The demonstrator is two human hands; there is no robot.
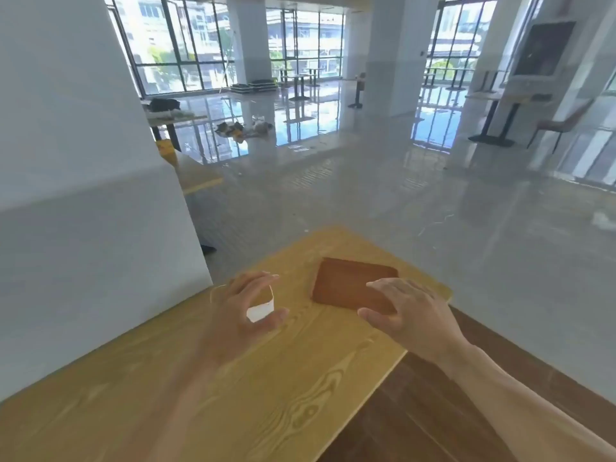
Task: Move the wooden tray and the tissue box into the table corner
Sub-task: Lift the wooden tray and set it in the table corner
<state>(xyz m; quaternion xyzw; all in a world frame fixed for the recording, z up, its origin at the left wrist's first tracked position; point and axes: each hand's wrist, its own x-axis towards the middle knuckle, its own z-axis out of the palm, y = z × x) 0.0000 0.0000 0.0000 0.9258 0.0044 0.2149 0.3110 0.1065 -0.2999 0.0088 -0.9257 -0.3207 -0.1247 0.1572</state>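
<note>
- Head view: a wooden tray (350,283) lies flat near the far right corner of a yellow wood-grain table (283,378)
- The right hand (410,315), fingers spread apart, rests over the tray's near right corner
- The left hand (240,308), blurred, curls loosely around a white tissue box (261,310), left of the tray beside a white wall (83,195); whether it is clamped cannot be told

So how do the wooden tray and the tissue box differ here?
The wooden tray is dark brown, flat and wide; the tissue box is white and looks smaller. The tray lies near the table's far right corner, mostly uncovered, with the right hand over its near edge; the box is largely hidden inside the blurred left hand. Both are on the table.
</note>
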